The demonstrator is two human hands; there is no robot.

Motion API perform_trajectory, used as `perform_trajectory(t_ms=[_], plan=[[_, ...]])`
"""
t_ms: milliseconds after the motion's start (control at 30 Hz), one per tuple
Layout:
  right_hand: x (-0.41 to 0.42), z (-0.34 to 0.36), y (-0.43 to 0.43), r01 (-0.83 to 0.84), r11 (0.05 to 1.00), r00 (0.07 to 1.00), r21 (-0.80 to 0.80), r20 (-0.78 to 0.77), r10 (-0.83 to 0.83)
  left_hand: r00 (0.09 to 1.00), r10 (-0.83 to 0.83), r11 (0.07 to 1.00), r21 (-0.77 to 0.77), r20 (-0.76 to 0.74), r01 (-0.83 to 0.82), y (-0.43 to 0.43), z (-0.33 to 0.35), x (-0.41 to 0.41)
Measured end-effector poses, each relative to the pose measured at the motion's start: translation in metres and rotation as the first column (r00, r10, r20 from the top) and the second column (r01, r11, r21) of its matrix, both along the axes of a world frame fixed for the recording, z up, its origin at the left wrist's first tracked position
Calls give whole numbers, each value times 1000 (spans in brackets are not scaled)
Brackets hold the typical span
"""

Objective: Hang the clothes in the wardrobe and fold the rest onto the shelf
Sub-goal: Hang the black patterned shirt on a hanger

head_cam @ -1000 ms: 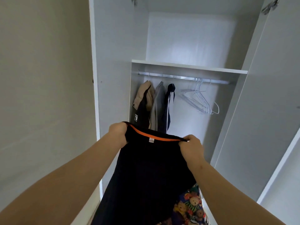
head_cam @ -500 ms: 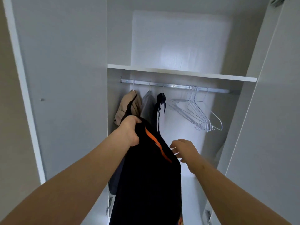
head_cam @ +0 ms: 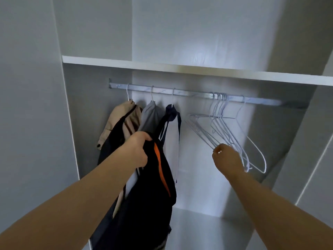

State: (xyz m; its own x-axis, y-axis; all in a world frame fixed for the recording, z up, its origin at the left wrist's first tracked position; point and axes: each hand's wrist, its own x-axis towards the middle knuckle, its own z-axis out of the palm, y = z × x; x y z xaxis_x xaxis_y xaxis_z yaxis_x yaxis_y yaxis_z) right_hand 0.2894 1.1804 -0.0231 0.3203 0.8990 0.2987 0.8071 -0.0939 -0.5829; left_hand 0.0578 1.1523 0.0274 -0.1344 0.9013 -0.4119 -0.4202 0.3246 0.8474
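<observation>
status: three pieces are hung on the rail [head_cam: 189,93], above and beyond the left hand [head_cam: 137,148]: beige garment [head_cam: 124,116], grey garment [head_cam: 150,116], navy garment [head_cam: 171,112]; the black garment [head_cam: 144,195] is not yet on a hanger; it hangs bunched below the left hand, which is clamped on its collar end, orange trim [head_cam: 160,165] just right of the knuckles; the shelf [head_cam: 162,66] sits above both hands, its top face hidden, so folding progress cannot be judged.

change: one second ago both hands held the collar spread; half a second ago the right hand [head_cam: 228,159] was loose beside the garment; it is now at the lower edge of the empty hangers [head_cam: 225,130], fingers curled against the wires; whether it grips one cannot be told.
</observation>
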Motion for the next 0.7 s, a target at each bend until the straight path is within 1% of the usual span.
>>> perform_trajectory(t_ms=[33,100,167,300,367,467,500,533,600,633,700], plan=[[11,2,16,1,1000,998,-11,65,0,1000,15,1000,-2,-4,-15,14,-2,4],[36,5,55,-15,1000,990,-25,141,19,998,54,998,-22,11,-54,44,-6,15],[50,8,83,5,1000,974,-23,228,1,997,70,996,-55,25,-69,65,-10,19],[64,4,128,15,997,902,-70,432,17,993,112,988,-108,28,-108,95,-17,30],[67,-2,143,25,997,863,-74,506,16,991,136,983,-130,17,-133,105,-18,36],[73,-7,156,26,998,831,-53,557,8,987,157,976,-156,27,-151,114,-19,42],[74,-9,161,13,999,838,-47,546,14,986,163,974,-161,30,-156,117,-19,44],[75,-10,165,-10,999,871,-36,491,26,985,167,974,-164,35,-159,119,-19,46],[73,-9,170,-79,997,959,18,275,71,984,173,973,-164,45,-164,121,-19,48],[69,-7,172,-110,993,981,48,166,100,984,174,973,-161,42,-165,122,-20,48],[60,-4,173,-145,985,989,94,-7,147,984,174,973,-158,37,-166,121,-20,47]])
